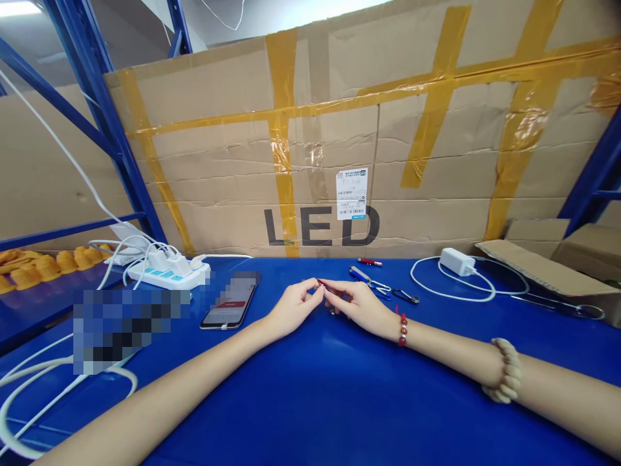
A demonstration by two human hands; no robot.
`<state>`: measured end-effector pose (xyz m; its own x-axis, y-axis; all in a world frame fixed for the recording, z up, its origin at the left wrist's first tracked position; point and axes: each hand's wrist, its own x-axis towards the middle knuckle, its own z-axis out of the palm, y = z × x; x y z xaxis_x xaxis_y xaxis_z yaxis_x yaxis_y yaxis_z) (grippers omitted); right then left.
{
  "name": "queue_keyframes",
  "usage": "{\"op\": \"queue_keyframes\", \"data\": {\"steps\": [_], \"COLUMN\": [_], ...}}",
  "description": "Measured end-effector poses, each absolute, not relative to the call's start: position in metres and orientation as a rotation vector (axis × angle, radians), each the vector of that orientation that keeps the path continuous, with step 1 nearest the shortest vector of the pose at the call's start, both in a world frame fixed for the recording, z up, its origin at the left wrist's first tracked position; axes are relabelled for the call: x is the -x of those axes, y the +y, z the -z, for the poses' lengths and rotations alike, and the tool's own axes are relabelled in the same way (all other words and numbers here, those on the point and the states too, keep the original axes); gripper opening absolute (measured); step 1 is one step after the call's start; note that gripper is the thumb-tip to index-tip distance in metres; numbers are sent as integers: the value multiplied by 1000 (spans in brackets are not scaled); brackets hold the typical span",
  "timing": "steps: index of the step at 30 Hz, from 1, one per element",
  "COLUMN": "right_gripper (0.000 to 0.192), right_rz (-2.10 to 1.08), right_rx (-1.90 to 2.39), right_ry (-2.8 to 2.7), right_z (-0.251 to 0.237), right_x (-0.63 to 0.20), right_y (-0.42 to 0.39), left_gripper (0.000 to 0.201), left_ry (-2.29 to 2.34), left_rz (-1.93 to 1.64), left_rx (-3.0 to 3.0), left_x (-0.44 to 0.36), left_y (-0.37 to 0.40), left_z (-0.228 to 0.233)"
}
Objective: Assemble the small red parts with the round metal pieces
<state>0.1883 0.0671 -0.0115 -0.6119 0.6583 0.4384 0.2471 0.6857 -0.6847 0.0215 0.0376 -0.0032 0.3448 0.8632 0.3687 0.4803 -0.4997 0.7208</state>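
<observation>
My left hand (297, 307) and my right hand (356, 305) meet over the blue table, their fingertips pinched together. A small red thing (321, 283) shows between the fingertips, mostly covered, and I cannot make out its kind. Just past my right hand lie a blue pen-like tool (359, 274) with metal parts and a dark looped piece (405, 296). A short red stick-like item (370, 261) rests farther back. To the left of my left hand, a phone (231, 303) lies face up with its screen lit.
A white power strip (169, 274) with plugs and cables is at the left, near a blurred-out object (129, 327). Orange pieces (53, 264) sit at far left. A white charger (457, 261) with its cable lies right. A large cardboard box (233, 181) stands behind.
</observation>
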Motion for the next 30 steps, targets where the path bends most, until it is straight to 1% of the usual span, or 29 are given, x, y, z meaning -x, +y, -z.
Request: {"op": "queue_keyframes", "data": {"steps": [3,5,11,17,23,30], "right_gripper": [35,33,29,27,25,28], "right_rz": [-988,-1011,-704,-565,-391,-302], "right_rx": [685,691,662,667,633,654], "right_ry": [-2174,-2179,-2237,-2219,-2221,-2220], "right_z": [7,4,6,8,7,7], "right_x": [-189,-190,-191,-192,-193,-191], "right_y": [66,65,63,64,61,61], "left_gripper": [29,28,29,35,35,31], "left_ry": [1142,1133,1128,1126,1133,1283], "left_rz": [-1015,-1009,-992,-987,-987,-1009], "left_rx": [-2110,-2106,-2116,-2146,-2184,-2231], "left_x": [-21,-21,-23,-22,-22,-22], "left_y": [38,38,37,37,34,35], "left_z": [3,4,4,3,2,4]}}
